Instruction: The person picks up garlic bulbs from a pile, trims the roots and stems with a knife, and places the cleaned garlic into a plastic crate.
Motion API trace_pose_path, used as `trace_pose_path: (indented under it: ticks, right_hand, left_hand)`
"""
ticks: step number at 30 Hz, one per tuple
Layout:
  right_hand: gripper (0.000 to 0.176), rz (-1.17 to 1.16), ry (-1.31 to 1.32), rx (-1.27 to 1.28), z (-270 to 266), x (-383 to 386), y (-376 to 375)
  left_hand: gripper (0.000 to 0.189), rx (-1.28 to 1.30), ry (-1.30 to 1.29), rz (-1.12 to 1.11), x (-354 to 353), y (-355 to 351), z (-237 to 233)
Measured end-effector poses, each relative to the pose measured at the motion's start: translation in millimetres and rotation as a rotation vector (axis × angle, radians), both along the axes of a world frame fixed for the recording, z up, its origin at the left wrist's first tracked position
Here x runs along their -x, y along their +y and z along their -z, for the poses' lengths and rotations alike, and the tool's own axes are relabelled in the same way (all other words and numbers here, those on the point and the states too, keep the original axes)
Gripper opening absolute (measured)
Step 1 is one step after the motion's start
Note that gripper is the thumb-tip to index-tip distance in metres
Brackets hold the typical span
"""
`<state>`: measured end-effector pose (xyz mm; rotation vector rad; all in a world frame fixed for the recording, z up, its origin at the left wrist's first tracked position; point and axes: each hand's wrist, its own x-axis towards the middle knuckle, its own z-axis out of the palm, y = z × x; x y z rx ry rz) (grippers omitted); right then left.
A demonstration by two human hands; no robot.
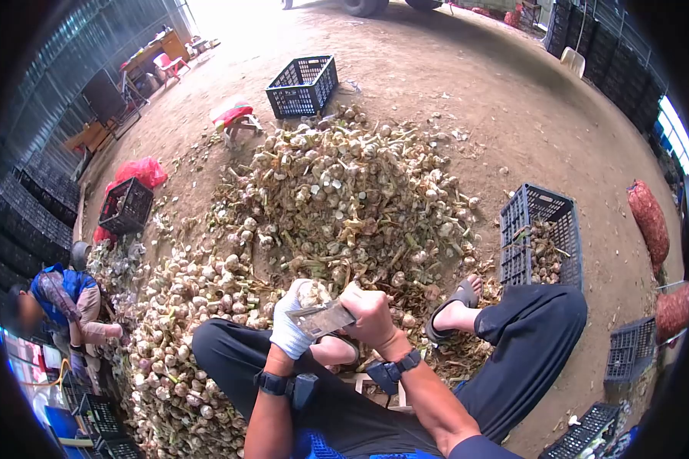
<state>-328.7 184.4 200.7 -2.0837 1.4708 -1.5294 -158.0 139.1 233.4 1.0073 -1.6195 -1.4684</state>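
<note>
My left hand (pixel 288 320), in a white knit glove, is closed around a garlic bulb (pixel 315 294) above my lap. My right hand (pixel 372 314) is bare and wrapped round the handle end of a flat, wide-bladed knife (pixel 321 318). The blade points left, across the front of the gloved palm and just below the bulb. The knife's handle is hidden inside my fist. Beyond both hands lies a heap of garlic with stalks (pixel 352 191), and to the left spreads a pile of trimmed garlic bulbs (pixel 184 329).
A black crate (pixel 540 195) holding some garlic stands to my right; another crate (pixel 302 101) is behind the heap. At left a co-worker (pixel 65 294) bends over beside a dark crate (pixel 126 206). Filled red net sacks (pixel 649 226) stand along the right.
</note>
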Motion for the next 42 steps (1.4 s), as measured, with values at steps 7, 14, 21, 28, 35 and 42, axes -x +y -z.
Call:
trace_pose_path:
  ticks: [7, 14, 21, 28, 35, 42]
  right_hand:
    - [0.019, 0.088, -0.057, 0.003, 15, -16, -1]
    - [0.020, 0.594, -0.181, -0.392, 112, -1, -5]
    - [0.016, 0.283, -0.989, -0.564, 73, -20, -5]
    - [0.022, -0.326, -1.719, -0.692, 5, -44, 4]
    - [0.017, -0.209, -1.592, -0.622, -13, -19, -1]
    - [0.018, 0.025, -0.921, -0.354, -18, -21, 2]
  left_hand:
    - [0.060, 0.243, -0.282, -0.078, -4, 2, 0]
    - [0.050, 0.313, -0.342, -0.095, 12, 24, -26]
    - [0.066, 0.311, -0.225, -0.125, 22, 10, -7]
    - [0.073, 0.188, -0.034, -0.050, 18, 12, -13]
    - [0.062, 0.415, -0.150, -0.212, 15, 10, -27]
    - [0.043, 0.175, -0.158, -0.366, 12, 1, -11]
